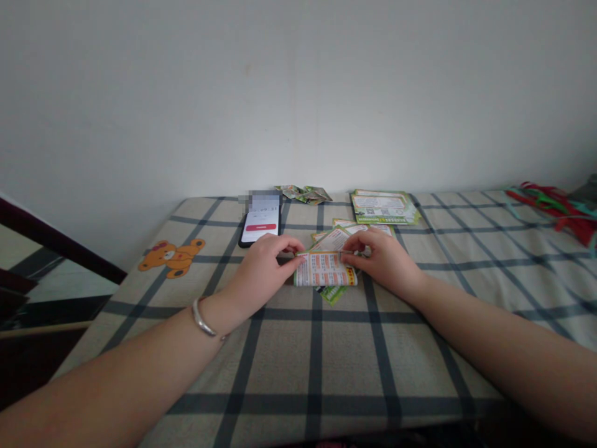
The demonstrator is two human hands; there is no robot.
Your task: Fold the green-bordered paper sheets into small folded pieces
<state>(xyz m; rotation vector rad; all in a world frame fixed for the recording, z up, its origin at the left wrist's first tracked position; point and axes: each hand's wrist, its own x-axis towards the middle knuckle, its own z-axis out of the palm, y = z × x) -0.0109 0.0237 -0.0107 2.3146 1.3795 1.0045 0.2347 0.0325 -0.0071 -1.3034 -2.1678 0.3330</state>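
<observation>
A printed leaflet (325, 270), white with orange blocks of text and a folded top edge, lies in front of me. My left hand (269, 269) pinches its upper left corner. At the upper right, my right hand (380, 258) grips the same leaflet between thumb and fingers. Beneath it several more green-edged leaflets (333, 295) are spread at odd angles, partly hidden by the top one and my right hand. Just beyond my left hand a phone (262, 218) lies face up with its screen lit.
Behind the hands sit small folded paper pieces (305, 194) and a stack of leaflets (385, 207). A bear cutout (172, 257) lies on the checked tablecloth (280, 367) at left. Red and green straps (562, 208) are heaped at far right. A wall (298, 93) rises behind the table.
</observation>
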